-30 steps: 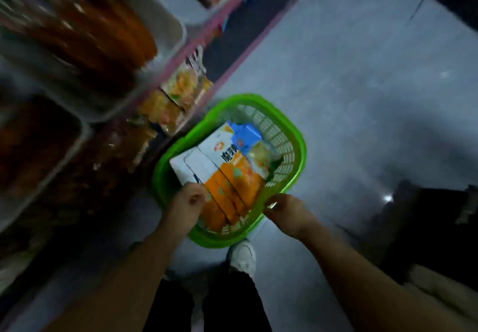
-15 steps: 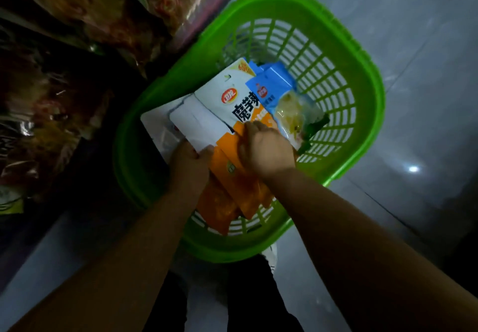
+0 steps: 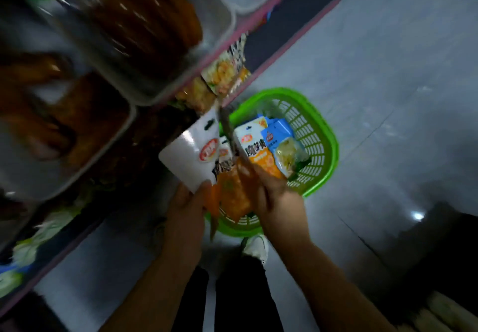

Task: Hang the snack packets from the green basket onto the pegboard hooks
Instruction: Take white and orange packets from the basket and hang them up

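Grey tiled floor (image 3: 362, 98) under dim light, with one bright glare spot at right; we look down past our own forearms. Shelving (image 3: 232, 39) with a pink edge runs along the left, carrying clear tubs (image 3: 144, 34) of brown-orange goods, all smeared by motion blur. Below the shelf edge, yellowish packets (image 3: 222, 73) hang in a row. On the floor beside the shelving sits the green basket (image 3: 328, 145), an oval plastic one with slotted walls. Inside it we note a white-and-orange packet (image 3: 258, 150) with dark characters and a red logo, and overlapping its right side a blue-topped packet (image 3: 282, 142) with a clear window showing pale contents. Our left hand (image 3: 186, 202) grips the lower corner of a white snack packet (image 3: 188, 158), thumb curled over its front; this one shows a red oval logo and a dark hang slot near its top, and it is raised over the basket's left rim, tilted toward the shelf. Our right hand (image 3: 274, 197) is closed on an orange packet (image 3: 235, 194) at the basket's near end; the fingers are blurred, so we cannot tell exactly how they lie. A second white-topped packet (image 3: 225, 153) peeks out between the two. One white shoe (image 3: 254, 247) and dark trouser legs (image 3: 232, 298) show just below the basket.
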`<act>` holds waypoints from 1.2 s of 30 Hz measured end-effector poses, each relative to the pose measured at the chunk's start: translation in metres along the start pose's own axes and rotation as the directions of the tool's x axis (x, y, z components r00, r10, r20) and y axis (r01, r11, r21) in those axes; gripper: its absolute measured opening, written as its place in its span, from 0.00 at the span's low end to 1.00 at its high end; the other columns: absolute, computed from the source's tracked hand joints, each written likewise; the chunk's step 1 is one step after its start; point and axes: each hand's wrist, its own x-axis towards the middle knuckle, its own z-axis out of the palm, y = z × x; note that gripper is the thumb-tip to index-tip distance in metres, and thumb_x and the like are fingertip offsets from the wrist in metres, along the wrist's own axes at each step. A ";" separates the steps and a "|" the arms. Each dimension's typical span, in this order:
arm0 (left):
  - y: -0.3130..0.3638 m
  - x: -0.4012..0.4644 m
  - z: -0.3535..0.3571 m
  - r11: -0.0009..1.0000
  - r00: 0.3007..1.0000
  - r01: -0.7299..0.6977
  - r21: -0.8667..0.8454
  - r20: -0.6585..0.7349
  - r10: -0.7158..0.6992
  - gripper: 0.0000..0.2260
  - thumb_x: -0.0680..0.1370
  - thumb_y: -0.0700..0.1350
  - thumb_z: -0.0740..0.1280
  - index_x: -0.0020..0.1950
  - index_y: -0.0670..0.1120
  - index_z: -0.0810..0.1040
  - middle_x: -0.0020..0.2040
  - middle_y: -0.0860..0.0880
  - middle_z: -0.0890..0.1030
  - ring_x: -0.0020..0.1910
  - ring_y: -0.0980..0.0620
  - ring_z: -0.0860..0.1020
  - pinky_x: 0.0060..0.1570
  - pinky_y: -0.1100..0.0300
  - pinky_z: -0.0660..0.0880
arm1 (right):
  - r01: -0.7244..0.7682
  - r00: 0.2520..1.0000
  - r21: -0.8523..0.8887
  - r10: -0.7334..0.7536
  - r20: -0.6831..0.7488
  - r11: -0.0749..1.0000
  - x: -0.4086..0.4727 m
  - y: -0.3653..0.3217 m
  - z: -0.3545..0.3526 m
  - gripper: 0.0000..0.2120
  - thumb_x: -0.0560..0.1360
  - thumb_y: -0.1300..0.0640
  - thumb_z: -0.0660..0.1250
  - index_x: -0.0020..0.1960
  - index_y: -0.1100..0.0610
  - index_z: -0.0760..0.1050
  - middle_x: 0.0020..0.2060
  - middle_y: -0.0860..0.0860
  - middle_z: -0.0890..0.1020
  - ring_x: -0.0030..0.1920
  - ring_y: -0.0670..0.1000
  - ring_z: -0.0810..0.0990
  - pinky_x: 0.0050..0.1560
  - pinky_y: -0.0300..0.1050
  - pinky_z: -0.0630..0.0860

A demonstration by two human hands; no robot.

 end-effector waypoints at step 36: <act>0.395 -0.307 -0.258 0.576 0.591 -0.802 -0.159 -0.067 0.804 0.13 0.68 0.45 0.73 0.51 0.56 0.83 0.52 0.50 0.84 0.52 0.49 0.83 0.49 0.55 0.80 | 0.218 0.796 0.826 -0.585 0.158 0.520 -0.063 -0.478 -0.254 0.20 0.63 0.43 0.76 0.50 0.52 0.82 0.47 0.54 0.86 0.46 0.55 0.85 0.40 0.45 0.81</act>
